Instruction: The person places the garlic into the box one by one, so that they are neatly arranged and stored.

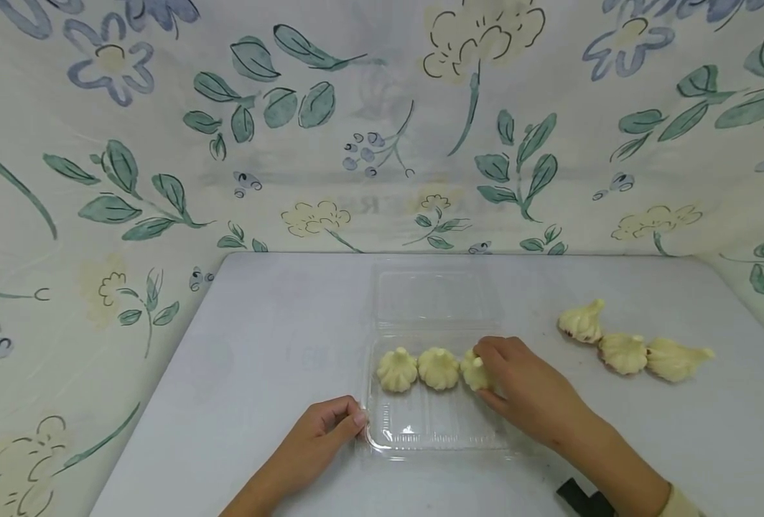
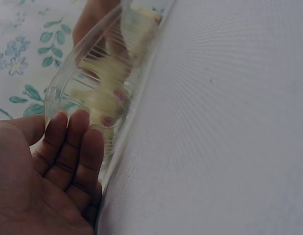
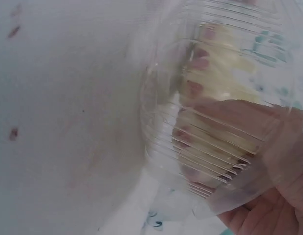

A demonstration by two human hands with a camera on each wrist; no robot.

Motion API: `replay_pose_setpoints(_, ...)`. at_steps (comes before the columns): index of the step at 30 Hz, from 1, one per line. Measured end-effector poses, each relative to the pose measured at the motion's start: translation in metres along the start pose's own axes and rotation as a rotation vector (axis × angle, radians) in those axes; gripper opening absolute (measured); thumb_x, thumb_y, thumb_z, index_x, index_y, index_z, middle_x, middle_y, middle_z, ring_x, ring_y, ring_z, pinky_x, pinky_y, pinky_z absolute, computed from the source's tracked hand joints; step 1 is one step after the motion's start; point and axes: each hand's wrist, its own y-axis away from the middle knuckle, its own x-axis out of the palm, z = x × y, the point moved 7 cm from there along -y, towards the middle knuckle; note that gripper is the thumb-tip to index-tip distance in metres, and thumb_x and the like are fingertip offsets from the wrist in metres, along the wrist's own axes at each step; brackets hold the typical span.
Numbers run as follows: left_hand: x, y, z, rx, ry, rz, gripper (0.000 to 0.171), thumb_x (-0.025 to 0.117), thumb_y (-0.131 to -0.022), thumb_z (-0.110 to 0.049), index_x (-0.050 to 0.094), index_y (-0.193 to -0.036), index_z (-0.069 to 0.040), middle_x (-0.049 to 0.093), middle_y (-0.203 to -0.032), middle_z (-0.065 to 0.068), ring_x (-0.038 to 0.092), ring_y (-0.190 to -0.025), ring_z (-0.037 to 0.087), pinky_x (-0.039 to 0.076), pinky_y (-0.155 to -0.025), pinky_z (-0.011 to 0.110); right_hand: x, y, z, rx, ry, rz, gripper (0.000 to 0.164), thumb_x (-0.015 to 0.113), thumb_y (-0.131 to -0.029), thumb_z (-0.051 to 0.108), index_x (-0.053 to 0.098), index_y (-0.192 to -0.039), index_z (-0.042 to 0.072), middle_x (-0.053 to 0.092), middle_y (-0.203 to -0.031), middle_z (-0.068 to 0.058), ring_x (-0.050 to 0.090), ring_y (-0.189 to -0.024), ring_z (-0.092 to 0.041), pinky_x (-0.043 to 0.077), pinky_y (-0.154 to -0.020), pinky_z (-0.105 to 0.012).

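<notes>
A clear plastic clamshell container (image 1: pixel 434 431) lies on the table with its lid (image 1: pixel 434 296) folded back. Two pale yellow garlic bulbs (image 1: pixel 398 370) (image 1: pixel 439 369) sit side by side in it. At the right end of that row, my right hand (image 1: pixel 530 391) holds a third garlic bulb (image 1: pixel 474 370) between thumb and fingers, inside the container. My left hand (image 1: pixel 320 438) pinches the container's left rim near its front corner. In the left wrist view, the fingertips (image 2: pixel 95 139) meet the rim, and blurred bulbs show through the ribbed wall. Through the plastic, the right wrist view shows pinkish marks on the bulbs.
Three more garlic bulbs (image 1: pixel 622 353) lie in a touching row on the table, right of the container. A black object (image 1: pixel 582 499) is at the front edge beneath the right forearm. Flower-printed cloth (image 1: pixel 382 201) hangs behind the white table (image 1: pixel 259 345). Small reddish flecks (image 3: pixel 13 133) dot the tabletop.
</notes>
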Motion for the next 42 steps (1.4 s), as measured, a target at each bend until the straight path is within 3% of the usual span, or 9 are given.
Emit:
replay_pose_setpoints(18,0.000,0.000,0.000,0.017,0.000,0.003,0.023,0.057,-0.109,-0.021,0.066,-0.089,-0.013,0.067,-0.090,0.001,0.062,-0.093,0.019,0.046,-0.091,0.031,0.008,-0.001,-0.003,-0.006,0.009,-0.025,0.056,0.093,-0.080,0.013,0.063,-0.126,0.001,0.064,-0.128,-0.012,0.060,-0.121,-0.031,0.053,-0.098,-0.044)
replay_pose_setpoints(28,0.000,0.000,0.002,0.020,0.004,0.000,0.022,0.058,-0.108,-0.021,0.066,-0.090,-0.012,0.067,-0.091,0.003,0.062,-0.094,0.019,0.045,-0.091,0.031,0.009,0.001,-0.007,0.046,-0.036,-0.017,0.054,0.088,-0.086,0.018,0.062,-0.131,0.001,0.065,-0.130,-0.012,0.059,-0.123,-0.031,0.052,-0.099,-0.046)
replay_pose_setpoints(42,-0.001,0.000,0.002,0.004,-0.001,-0.003,0.023,0.058,-0.108,-0.023,0.066,-0.089,-0.014,0.067,-0.091,0.001,0.061,-0.095,0.018,0.044,-0.092,0.031,0.007,0.006,-0.012,0.077,-0.059,-0.057,0.062,0.086,-0.088,0.022,0.057,-0.139,0.002,0.061,-0.136,-0.016,0.059,-0.126,-0.034,0.053,-0.099,-0.049)
